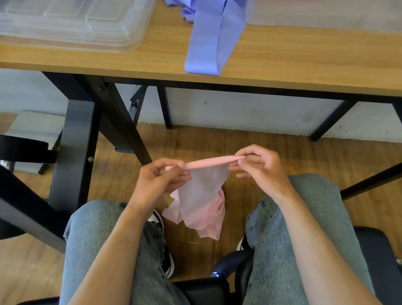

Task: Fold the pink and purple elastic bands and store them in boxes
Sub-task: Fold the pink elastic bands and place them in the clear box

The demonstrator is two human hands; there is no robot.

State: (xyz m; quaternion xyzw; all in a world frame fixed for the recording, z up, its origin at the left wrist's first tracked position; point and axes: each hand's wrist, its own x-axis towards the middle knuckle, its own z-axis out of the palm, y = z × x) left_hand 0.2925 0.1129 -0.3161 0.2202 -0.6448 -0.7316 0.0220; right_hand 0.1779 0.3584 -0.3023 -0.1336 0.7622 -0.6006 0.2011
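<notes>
The pink elastic band [202, 191] is hanging between the knees, thin, limp and probably stretchy, its lower length bunching loosely. The left hand [158, 182] and right hand [258, 166] are each pinching a top corner, fingers curled, which looks the best hold for folding. On the bench [128, 56] the purple elastic band [208, 18] is lying beside a clear box [355, 6].

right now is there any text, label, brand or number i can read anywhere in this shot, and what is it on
No readable text anywhere in the head view.
Clear box: a pale label patch on its right wall, too blurred to read.
Stacked clear lids: dark marks near the top edge, too blurred to read.
Pink band and purple band: no print visible.
</notes>
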